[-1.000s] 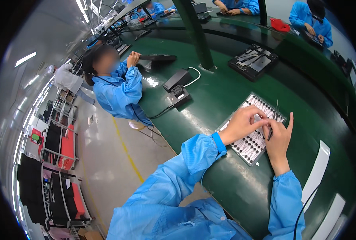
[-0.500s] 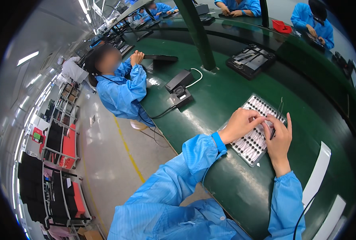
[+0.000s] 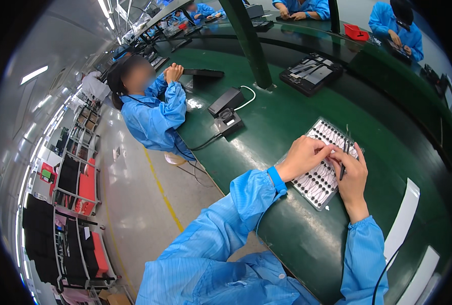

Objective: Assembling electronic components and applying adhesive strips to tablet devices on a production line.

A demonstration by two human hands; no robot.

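Observation:
Over a clear plastic tray [image 3: 308,199], my two hands meet with their fingertips close together. In the tray lie rows of small black round parts [image 3: 320,176] with thin pinkish wires. My left hand [image 3: 303,156], with a blue wristband [image 3: 277,179] at its wrist, is closed in a pinch; whatever sits between its fingertips is too small to make out. Dark tweezers [image 3: 345,158] are gripped in my right hand [image 3: 353,179], tips pointing away from me. The fingers of both hands cover the tray's middle.
Two black box-shaped devices [image 3: 226,101] with a white cable stand left of the tray. Beyond it lies an opened flat black device [image 3: 311,74]. A green post [image 3: 246,46] rises from the bench. White strips [image 3: 402,218] lie at right. A co-worker [image 3: 152,114] sits at left.
My right hand has turned and its raised index finger has come down. The tweezers have shifted left and stand out more clearly between its fingers. My left hand stays pinched in nearly the same place.

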